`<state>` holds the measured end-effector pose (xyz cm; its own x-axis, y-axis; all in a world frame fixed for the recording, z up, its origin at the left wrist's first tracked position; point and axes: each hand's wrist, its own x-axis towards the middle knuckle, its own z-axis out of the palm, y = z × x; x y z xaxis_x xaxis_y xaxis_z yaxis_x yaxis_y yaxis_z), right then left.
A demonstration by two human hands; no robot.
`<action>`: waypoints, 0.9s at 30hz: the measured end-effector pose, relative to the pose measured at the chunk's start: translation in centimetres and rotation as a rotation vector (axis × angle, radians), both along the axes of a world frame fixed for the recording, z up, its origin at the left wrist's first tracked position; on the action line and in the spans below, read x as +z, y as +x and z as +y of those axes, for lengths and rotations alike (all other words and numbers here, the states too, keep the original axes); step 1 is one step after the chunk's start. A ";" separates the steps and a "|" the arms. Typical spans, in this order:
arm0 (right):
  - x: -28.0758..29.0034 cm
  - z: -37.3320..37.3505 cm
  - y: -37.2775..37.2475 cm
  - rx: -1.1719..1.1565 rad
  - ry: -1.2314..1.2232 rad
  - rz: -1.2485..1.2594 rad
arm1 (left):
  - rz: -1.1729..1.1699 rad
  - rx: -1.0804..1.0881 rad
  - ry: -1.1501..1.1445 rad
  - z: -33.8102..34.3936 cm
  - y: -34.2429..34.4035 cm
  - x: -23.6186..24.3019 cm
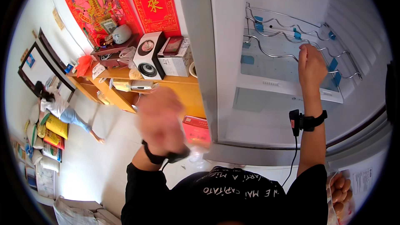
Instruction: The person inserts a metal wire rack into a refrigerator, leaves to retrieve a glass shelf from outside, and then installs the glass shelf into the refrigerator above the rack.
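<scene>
Inside an open white refrigerator (227, 58), a wavy chrome wire bottle rack (348, 53) sits above a glass shelf (271, 52). Fingers of my right hand (313, 67) are closed round the rack's front wire. Strips of blue tape (297, 33) cling to the rack and shelf. My left hand (160, 110) is raised outside the refrigerator, left of its edge, and smeared by motion. Its fingers cannot be made out, nor whether they hold anything.
A wooden cabinet (187, 93) on the left bears a speaker (148, 56) and boxes. A red box (196, 130) stands on the floor beside it. Brown eggs (341, 189) lie at lower right. Another person (58, 104) is far left, near stacked sacks (56, 126).
</scene>
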<state>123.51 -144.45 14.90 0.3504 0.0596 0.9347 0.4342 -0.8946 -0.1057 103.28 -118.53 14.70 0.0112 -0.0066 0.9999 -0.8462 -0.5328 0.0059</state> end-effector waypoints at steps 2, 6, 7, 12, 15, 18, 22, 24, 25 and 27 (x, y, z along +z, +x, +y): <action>0.0 -0.2 0.0 0.027 0.005 0.000 | 0.281 0.007 0.478 -3.6 -1.9 1.9; 0.5 -0.9 -0.5 0.153 0.063 0.183 | 0.470 -0.105 0.302 -11.7 2.4 0.8; 0.6 -0.9 -0.3 0.182 0.054 0.183 | 0.473 -0.041 0.268 -12.7 3.8 0.4; 2.5 -3.9 1.0 0.440 0.089 0.397 | 0.416 0.286 0.185 -15.2 11.5 0.6; 2.5 -6.3 2.5 0.296 -0.019 0.294 | 0.471 0.535 0.227 -15.6 14.5 -0.6; 2.2 -5.9 2.1 0.156 -0.045 0.251 | 0.604 0.610 0.270 -15.7 15.8 -1.3; 1.1 -5.4 2.3 0.097 -0.058 0.162 | 0.661 0.593 0.260 -16.0 16.2 -1.6; 1.3 -5.1 2.4 0.089 -0.034 0.158 | 0.677 0.565 0.282 -15.8 16.3 -1.1; 1.3 -4.7 2.3 0.124 -0.014 0.156 | 0.689 0.598 0.290 -15.4 16.1 -0.9; 1.1 -4.7 2.1 0.127 0.006 0.176 | 0.701 0.617 0.314 -15.3 16.1 -1.2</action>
<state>125.64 -149.18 16.01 0.4979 0.1085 0.8604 0.5182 -0.8327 -0.1949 119.37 -133.81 13.50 0.6919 -0.0647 0.7191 -0.2779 -0.9431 0.1825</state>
